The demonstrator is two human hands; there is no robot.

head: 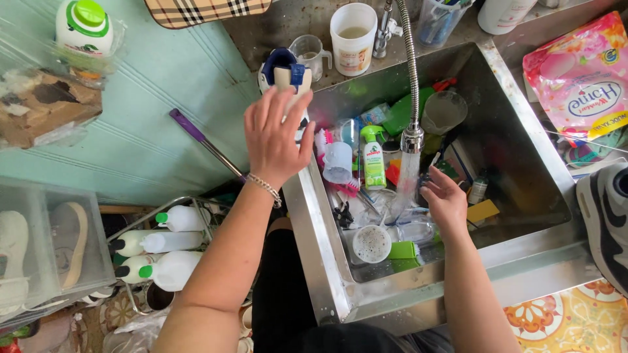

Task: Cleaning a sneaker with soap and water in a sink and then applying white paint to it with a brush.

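Head view: the left hand (pixel 275 138) lies spread, fingers apart, over a white sneaker with a navy blue collar and tan tongue (pixel 286 73) that stands on the wet bench at the left rim of the stainless steel sink (pixel 523 147); the grip rests on it flat, not pinching. The right hand (pixel 446 201) hangs open and empty inside the sink, beside the stream running from the chrome spring-neck tap (pixel 411 85), holding nothing. The shoe looks light and fairly stiff at the sole, soft at the padded collar, and likely slick if wet, so a hold around the heel or through the collar opening would seem surest (the toe end is hidden under the hand). Containers: a white plastic measuring jug (pixel 353 38) on the bench holds a cloudy liquid; a clear plastic mug (pixel 309 53) beside it seems empty; in the sink a green spray bottle (pixel 374 157) stands among brushes, a small clear cup (pixel 338 162) is tipped, a white round cup (pixel 371 244) holds foam, and a grey tumbler (pixel 443 112) leans at the back. White bottles with green caps (pixel 171 252) lie in a wire rack below the bench
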